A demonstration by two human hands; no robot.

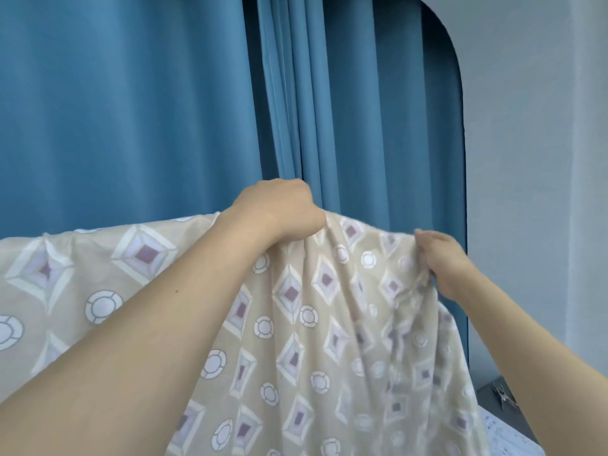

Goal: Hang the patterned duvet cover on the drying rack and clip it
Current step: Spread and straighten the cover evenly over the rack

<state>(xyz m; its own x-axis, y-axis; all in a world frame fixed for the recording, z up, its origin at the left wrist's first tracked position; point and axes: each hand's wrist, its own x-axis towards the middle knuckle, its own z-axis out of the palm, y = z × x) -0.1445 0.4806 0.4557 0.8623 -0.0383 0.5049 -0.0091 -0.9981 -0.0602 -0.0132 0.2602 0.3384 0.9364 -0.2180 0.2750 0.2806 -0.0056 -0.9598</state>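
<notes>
Head view: both arms reach forward and up at the patterned duvet cover (296, 324), which hangs in front of blue curtains (131, 110).
Cover's place: its top edge runs level across the scene, draped over something hidden beneath it, presumably the drying rack's rail; the rest falls in loose folds toward the bottom.
Left hand (279, 212): fist closed over a bunch of cloth at the top edge.
Right hand (444, 261): fingers pinching the gathered right end, blurred.
Feel: thin, soft and limp, light for its bulk; it creases wherever it is held and likely slides off a smooth rail.
Where to hold: along the top edge, hands well apart, to spread it flat.
Clips: metal ones (503, 394) lie low at the right, untouched.
</notes>
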